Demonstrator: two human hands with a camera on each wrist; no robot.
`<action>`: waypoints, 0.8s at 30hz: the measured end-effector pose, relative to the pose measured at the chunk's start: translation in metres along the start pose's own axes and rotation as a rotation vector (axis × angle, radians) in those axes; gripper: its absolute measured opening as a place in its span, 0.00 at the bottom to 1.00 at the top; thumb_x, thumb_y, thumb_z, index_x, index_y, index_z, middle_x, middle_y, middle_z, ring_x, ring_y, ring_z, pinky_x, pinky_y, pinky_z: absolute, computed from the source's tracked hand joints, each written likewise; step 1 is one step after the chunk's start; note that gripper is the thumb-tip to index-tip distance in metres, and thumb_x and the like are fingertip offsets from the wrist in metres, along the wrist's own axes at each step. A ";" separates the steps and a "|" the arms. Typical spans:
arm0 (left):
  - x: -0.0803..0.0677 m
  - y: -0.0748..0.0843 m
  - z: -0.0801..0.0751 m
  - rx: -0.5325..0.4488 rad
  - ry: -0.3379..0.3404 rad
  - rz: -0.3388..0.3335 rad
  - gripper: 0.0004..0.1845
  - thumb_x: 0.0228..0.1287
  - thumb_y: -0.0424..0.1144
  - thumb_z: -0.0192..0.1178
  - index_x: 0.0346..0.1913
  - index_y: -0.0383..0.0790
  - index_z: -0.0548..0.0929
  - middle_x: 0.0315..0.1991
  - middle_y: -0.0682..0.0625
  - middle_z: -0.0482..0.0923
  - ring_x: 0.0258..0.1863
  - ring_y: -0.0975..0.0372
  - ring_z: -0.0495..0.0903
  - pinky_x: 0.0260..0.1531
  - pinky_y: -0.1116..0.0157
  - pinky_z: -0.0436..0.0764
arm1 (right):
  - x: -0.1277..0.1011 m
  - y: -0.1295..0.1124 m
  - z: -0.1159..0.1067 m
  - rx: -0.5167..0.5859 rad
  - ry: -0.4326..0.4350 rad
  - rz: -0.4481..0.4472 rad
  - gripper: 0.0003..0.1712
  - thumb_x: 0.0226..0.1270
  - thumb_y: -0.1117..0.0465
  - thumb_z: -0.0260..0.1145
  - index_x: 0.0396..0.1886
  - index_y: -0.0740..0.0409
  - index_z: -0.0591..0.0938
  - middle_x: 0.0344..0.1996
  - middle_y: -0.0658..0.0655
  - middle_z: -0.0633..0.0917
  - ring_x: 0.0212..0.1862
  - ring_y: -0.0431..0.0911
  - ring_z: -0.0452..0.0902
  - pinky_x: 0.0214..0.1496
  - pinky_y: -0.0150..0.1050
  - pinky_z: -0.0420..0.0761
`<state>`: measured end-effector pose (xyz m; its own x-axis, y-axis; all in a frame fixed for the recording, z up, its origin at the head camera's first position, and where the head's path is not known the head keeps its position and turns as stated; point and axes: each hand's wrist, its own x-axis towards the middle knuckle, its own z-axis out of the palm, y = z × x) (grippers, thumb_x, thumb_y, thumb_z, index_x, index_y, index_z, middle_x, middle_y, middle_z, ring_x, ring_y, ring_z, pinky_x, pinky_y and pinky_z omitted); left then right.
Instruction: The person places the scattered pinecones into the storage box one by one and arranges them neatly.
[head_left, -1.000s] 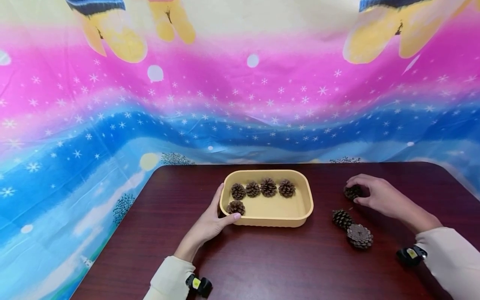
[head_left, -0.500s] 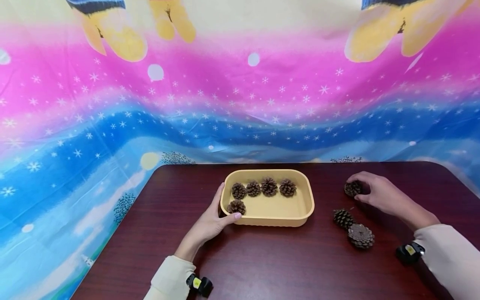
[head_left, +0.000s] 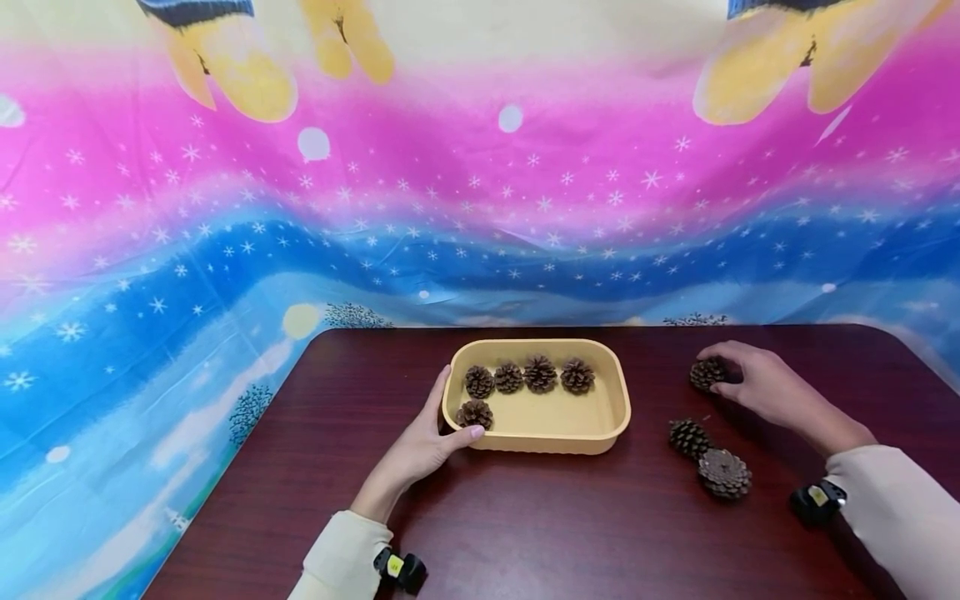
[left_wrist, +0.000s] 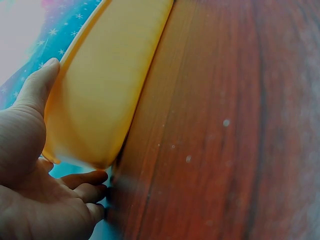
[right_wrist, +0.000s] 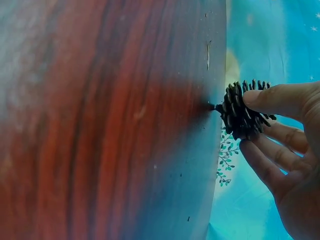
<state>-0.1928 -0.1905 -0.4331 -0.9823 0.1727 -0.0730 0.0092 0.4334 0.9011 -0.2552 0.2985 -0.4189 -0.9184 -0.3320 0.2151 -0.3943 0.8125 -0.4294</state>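
Note:
In the head view my right hand pinches a brown pine cone between thumb and fingers at the right of the table. The right wrist view shows this pine cone on its side, its short stem end close to the tabletop. My left hand grips the left end of a yellow rectangular plastic box, thumb over the near rim and fingers along the outer side. Inside the box, a row of pine cones lines the back wall, and another pine cone sits at the front left corner.
Two more pine cones lie close together on the dark wooden table: a slim one and a wider grey-brown one, nearer me than my right hand. Behind the table hangs a printed snow-scene cloth.
The pine cone in my right hand has shifted slightly up in view, and more of it shows between the fingers. My left hand and the box have stayed in place.

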 end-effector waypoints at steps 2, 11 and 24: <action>0.000 0.000 0.000 -0.002 -0.001 0.002 0.58 0.66 0.48 0.73 0.86 0.66 0.41 0.85 0.41 0.49 0.83 0.43 0.50 0.79 0.37 0.50 | 0.000 0.000 -0.001 -0.011 0.015 -0.007 0.26 0.61 0.72 0.75 0.61 0.65 0.81 0.60 0.75 0.82 0.62 0.76 0.75 0.59 0.73 0.74; 0.001 -0.001 0.000 -0.004 -0.002 0.002 0.58 0.66 0.48 0.73 0.86 0.67 0.41 0.86 0.41 0.48 0.83 0.43 0.50 0.79 0.37 0.50 | -0.001 -0.007 -0.006 -0.045 0.086 -0.052 0.25 0.63 0.67 0.77 0.60 0.65 0.83 0.57 0.73 0.84 0.58 0.74 0.79 0.55 0.71 0.77; 0.001 -0.003 0.000 0.005 -0.003 0.001 0.59 0.65 0.48 0.74 0.86 0.67 0.40 0.86 0.42 0.48 0.84 0.44 0.50 0.80 0.38 0.50 | 0.002 -0.036 -0.019 -0.039 0.150 -0.086 0.24 0.63 0.62 0.78 0.58 0.61 0.84 0.57 0.70 0.85 0.57 0.71 0.82 0.56 0.69 0.77</action>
<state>-0.1938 -0.1918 -0.4358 -0.9816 0.1761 -0.0733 0.0114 0.4376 0.8991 -0.2425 0.2772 -0.3866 -0.8652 -0.3282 0.3791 -0.4668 0.8033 -0.3699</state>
